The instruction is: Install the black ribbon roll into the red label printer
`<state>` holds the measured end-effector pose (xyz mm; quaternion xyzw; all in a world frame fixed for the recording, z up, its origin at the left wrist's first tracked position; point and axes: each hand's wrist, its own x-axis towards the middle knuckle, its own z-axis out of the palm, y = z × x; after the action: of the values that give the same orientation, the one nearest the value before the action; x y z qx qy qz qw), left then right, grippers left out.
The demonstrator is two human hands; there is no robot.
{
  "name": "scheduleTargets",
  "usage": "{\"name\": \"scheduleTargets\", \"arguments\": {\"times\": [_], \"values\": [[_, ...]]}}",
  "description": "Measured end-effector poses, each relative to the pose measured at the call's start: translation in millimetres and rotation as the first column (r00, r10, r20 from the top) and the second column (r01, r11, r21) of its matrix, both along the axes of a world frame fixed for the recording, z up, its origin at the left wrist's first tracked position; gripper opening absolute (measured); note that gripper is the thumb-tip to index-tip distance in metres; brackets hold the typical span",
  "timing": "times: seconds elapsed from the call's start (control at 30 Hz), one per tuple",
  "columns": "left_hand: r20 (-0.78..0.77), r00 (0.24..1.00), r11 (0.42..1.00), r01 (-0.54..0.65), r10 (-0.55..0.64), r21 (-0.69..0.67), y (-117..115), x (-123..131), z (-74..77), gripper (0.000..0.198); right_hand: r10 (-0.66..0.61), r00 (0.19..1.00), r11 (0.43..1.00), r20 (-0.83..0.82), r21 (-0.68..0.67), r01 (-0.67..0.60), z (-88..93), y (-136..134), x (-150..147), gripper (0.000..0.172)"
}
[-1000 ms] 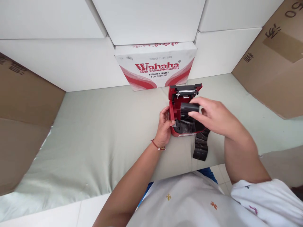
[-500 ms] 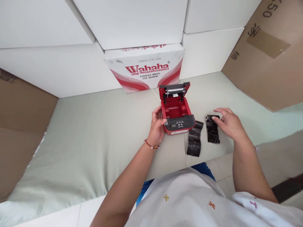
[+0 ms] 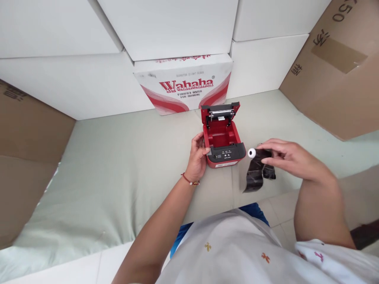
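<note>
Fingers (image 3: 274, 161) of the right hand (image 3: 293, 158) pinch a black roll (image 3: 261, 153), long axis running crosswise and white end (image 3: 252, 153) facing left toward the open red printer (image 3: 226, 155) just beside it, while the left hand (image 3: 197, 161), fingers clamped on the printer's left side, sits farther off.

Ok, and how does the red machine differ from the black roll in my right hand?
The red machine is boxy with its lid up; the black roll is a white-cored cylinder trailing a loose strip. The red machine rests on pale cloth, left hand gripping its side; the black roll is pinched in the right hand. Both have black parts.
</note>
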<state>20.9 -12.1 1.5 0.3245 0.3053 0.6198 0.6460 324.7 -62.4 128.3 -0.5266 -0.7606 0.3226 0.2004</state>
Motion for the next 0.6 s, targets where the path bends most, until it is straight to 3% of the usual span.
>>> {"name": "scheduleTargets", "arguments": {"times": [0.1, 0.17, 0.3, 0.43, 0.5, 0.6], "values": [[0.016, 1.0, 1.0, -0.006, 0.007, -0.017, 0, 1, 0.8, 0.061, 0.022, 0.997, 1.0, -0.069, 0.006, -0.021, 36.9, 14, -9, 0.037], [0.012, 1.0, 1.0, -0.003, 0.003, -0.015, 0, 1, 1.6, 0.06, 0.061, 0.998, 0.997, -0.036, 0.042, -0.059, 45.5, 31, -29, 0.036], [-0.003, 1.0, 1.0, 0.005, -0.005, 0.006, -1, 1, 3.2, 0.059, 0.078, 0.959, 0.975, 0.273, 0.181, -0.131, 38.4, 61, -82, 0.035], [-0.007, 1.0, 1.0, 0.006, -0.006, 0.0, -1, 1, 4.7, 0.059, -0.06, 0.76, 0.975, 0.647, 0.2, -0.094, 34.0, 69, -123, 0.035], [-0.01, 1.0, 1.0, 0.001, -0.001, -0.007, -1, 2, 5.3, 0.059, -0.091, 0.68, 0.98, 0.727, 0.185, -0.066, 33.6, 68, -135, 0.034], [-0.007, 1.0, 1.0, -0.014, 0.014, -0.021, -1, 3, 5.8, 0.06, -0.11, 0.651, 0.977, 0.751, 0.201, -0.067, 27.4, 72, -144, 0.034]]}}
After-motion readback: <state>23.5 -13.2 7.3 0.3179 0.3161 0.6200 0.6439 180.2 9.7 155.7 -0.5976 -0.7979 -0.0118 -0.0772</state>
